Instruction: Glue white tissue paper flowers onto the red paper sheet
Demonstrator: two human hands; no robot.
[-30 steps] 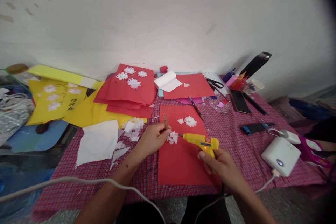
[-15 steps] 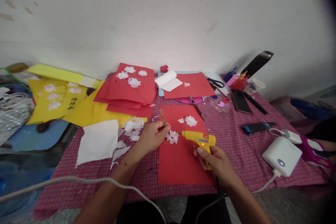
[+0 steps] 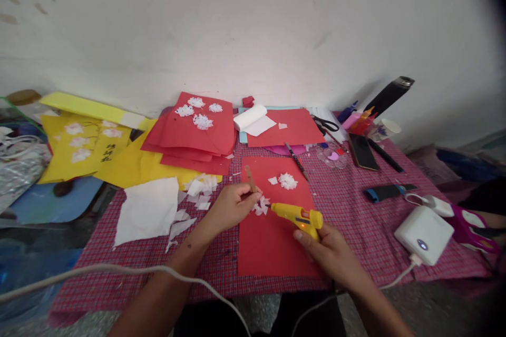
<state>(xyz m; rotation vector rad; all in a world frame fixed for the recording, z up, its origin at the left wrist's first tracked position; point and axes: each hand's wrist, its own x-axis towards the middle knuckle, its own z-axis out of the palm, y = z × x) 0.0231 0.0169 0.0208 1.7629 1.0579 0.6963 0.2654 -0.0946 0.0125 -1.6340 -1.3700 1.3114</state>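
My right hand point(image 3: 326, 247) grips a yellow glue gun point(image 3: 296, 215), its tip pointing left at a white paper flower point(image 3: 261, 206) on the red sheet point(image 3: 272, 247). In my left hand point(image 3: 235, 205) is a thin brown stick point(image 3: 250, 178), pinched between thumb and fingers beside that flower. Farther back on the same sheet lie a fuller white flower point(image 3: 288, 181) and a small white paper square point(image 3: 272, 180). Cut white paper pieces point(image 3: 200, 188) lie to the left of my left hand.
Red sheets with white flowers point(image 3: 209, 137) and a white paper roll point(image 3: 251, 118) are at the back. A phone point(image 3: 362, 151), a cutter point(image 3: 387, 193) and a white power bank point(image 3: 424, 234) lie right. A cable point(image 3: 118, 269) crosses the front.
The glue gun has tilted, its rear end turning down and left, and my right hand has turned with it. My left hand and the stick have shifted slightly to the right.
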